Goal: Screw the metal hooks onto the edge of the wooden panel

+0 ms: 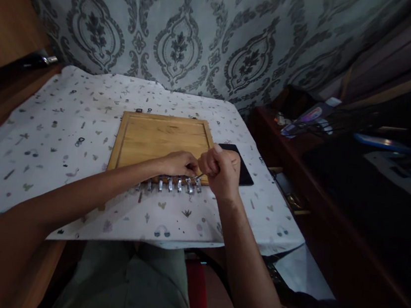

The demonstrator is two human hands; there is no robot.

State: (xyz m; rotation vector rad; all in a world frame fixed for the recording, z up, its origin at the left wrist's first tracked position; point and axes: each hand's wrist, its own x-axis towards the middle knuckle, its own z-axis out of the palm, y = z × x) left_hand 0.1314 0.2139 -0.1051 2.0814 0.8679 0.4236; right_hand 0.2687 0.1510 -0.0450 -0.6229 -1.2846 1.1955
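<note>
A wooden board [162, 138] with a raised frame lies flat on the table. Several shiny metal clips [170, 184] stick out in a row along its near edge. My left hand [184, 163] rests at that edge, fingers bent together beside the clips toward the right end; whatever they pinch is hidden. Just to the right, my right hand [224, 171] is closed in a fist over the board's near right corner. A thin metal rod [198, 176] shows between the fist and the end clips; its full shape is covered by the fingers.
A flat black tablet-like object [244, 171] lies partly under the board's right side. The patterned white cloth [77, 158] covers the table. On the right, a dark red cabinet [278, 138] carries a clear plastic packet [309, 117]. A patterned wall [182, 36] stands behind.
</note>
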